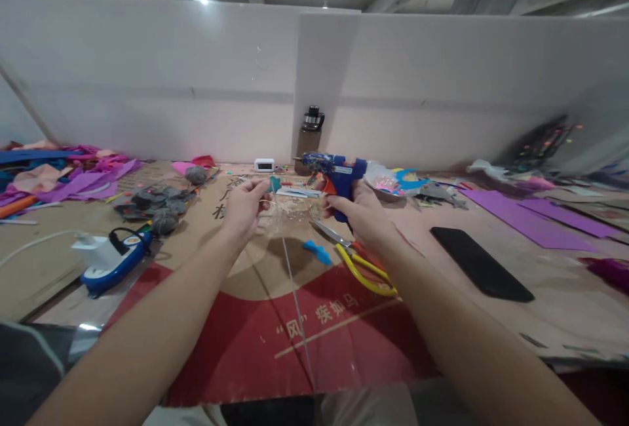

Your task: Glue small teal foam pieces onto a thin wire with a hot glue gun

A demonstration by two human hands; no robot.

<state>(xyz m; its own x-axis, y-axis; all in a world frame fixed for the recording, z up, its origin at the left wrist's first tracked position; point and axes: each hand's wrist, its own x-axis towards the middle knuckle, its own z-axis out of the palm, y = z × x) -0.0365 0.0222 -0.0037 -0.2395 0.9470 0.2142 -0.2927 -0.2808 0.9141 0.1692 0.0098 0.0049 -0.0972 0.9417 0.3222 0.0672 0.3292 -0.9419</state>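
Note:
My right hand [361,210] is wrapped round the handle of a blue hot glue gun [339,174], its nozzle pointing left. My left hand [247,205] pinches a small teal piece [274,183] between thumb and fingertips, a short way left of the nozzle and apart from it. From around that piece a thin pale strand [289,269] runs down towards the table's front edge; I cannot tell whether it is thread or wire. Below and between my hands lie a blue scrap [317,252] and yellow-handled scissors [358,269], partly hidden by my right forearm.
Cardboard [236,347] with red printing covers the middle of the table. A blue power strip [118,265] with a white plug stands left, near grey yarn pieces [152,203] and coloured scraps. A phone [479,262] and purple sheets [531,216] lie right. A bottle [308,141] stands behind.

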